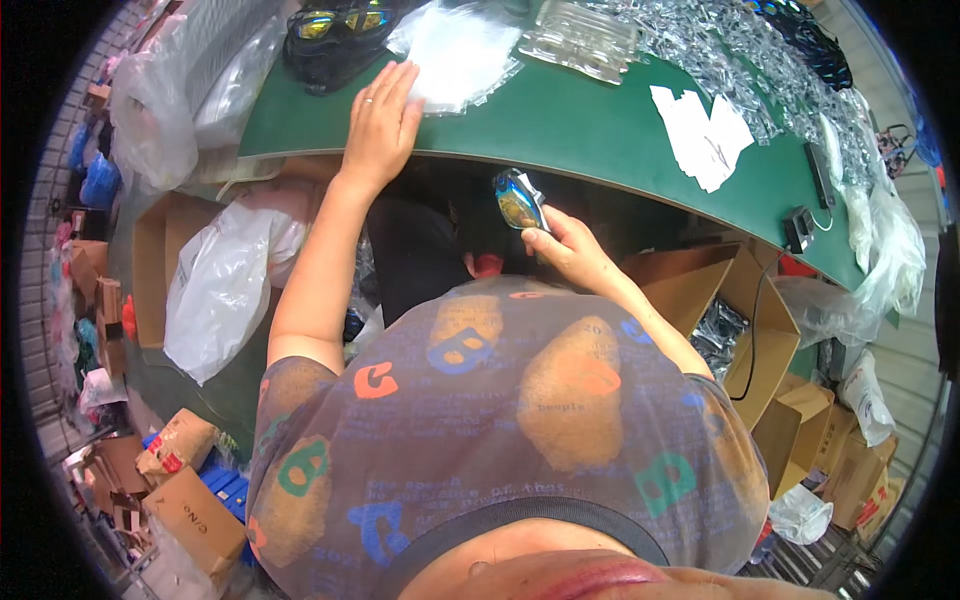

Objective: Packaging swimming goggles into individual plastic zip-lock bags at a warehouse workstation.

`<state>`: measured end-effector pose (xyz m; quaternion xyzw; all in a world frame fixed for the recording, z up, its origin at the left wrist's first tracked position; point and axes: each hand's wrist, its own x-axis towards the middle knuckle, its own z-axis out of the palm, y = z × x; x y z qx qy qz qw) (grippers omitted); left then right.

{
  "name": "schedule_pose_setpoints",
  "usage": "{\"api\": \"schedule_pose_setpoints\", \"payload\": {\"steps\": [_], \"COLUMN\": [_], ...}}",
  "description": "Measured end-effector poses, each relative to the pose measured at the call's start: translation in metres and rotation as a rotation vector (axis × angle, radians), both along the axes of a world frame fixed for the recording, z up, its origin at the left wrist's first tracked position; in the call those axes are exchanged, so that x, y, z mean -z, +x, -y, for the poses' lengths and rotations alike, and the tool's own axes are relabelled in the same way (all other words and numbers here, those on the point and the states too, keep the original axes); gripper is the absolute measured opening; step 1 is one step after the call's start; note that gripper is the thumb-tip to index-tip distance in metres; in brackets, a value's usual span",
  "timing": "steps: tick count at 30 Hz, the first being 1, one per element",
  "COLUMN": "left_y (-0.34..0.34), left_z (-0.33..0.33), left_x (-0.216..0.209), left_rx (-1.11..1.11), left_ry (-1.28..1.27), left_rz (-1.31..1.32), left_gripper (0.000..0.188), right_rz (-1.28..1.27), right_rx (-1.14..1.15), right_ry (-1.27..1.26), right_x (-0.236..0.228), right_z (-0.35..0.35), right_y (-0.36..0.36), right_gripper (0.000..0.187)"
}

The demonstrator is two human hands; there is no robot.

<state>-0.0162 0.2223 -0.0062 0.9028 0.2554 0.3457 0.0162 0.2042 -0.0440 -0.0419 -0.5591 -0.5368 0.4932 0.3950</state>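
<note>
The right hand [568, 245] is close to the body and pinches a pair of shiny glasses [518, 200] with blue and gold lenses, holding them up just below the edge of the green table [580, 125]. Farther out, the left hand [381, 125] lies flat with fingers spread, pressing on a stack of clear plastic bags [458, 55] on the table. Just past that hand sits a pile of dark glasses [335, 35]. Off to the right of both hands lie torn white paper [705, 135] and many wrapped glasses [730, 50].

One head-worn fisheye view is given; the curved green felt-covered tabletop [580, 125] is looked down on closely from above; edges are bent.
</note>
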Motion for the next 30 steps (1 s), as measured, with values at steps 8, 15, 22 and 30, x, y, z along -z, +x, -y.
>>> {"api": "schedule_pose_setpoints", "payload": {"steps": [8, 15, 22, 30], "left_y": [0.015, 0.022, 0.026, 0.029], "left_z": [-0.065, -0.054, 0.002, 0.125], "left_x": [0.002, -0.033, -0.047, 0.005], "left_rx": [-0.027, 0.049, 0.087, 0.537], "left_ry": [0.035, 0.153, -0.409, -1.867], "left_rz": [-0.204, 0.114, 0.347, 0.693], "left_gripper": [0.020, 0.013, 0.017, 0.050], "right_rz": [0.030, 0.013, -0.161, -0.698], "right_rx": [0.016, 0.039, 0.065, 0.279], "right_ry": [-0.018, -0.029, -0.017, 0.090], "right_x": [-0.002, -0.007, -0.012, -0.054], "right_z": [0.004, 0.002, 0.006, 0.008], "right_y": [0.001, 0.004, 0.005, 0.010], "right_gripper": [0.027, 0.028, 0.026, 0.052]}}
